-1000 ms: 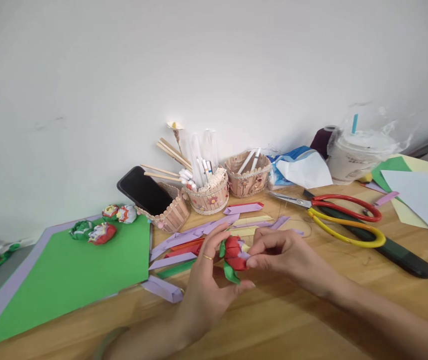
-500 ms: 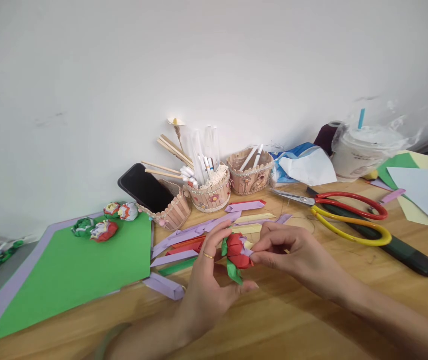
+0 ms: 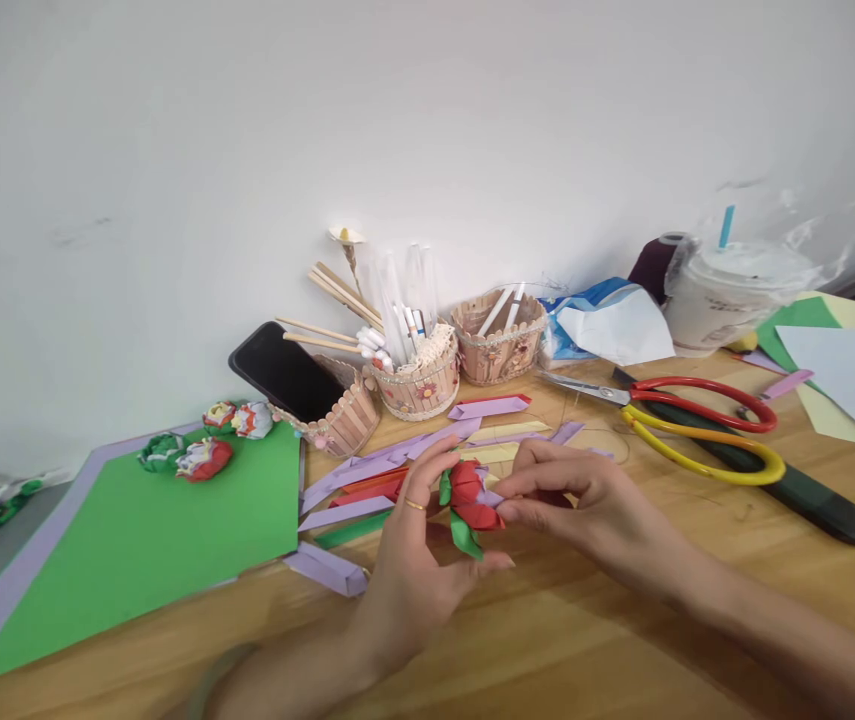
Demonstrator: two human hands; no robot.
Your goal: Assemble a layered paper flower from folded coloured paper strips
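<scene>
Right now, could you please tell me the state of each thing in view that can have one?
Paper flower: held between both hands
Left hand: cupped around it
Right hand: pinching its purple piece
Scissors: lying down, blades apparently closed
Phone: leaning in a basket, screen dark
Cup: upright, straw in
Green sheet: lying flat

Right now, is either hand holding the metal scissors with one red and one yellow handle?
No, the scissors lie beyond the right hand, which, with the left hand, holds a red-and-green paper flower.
</scene>
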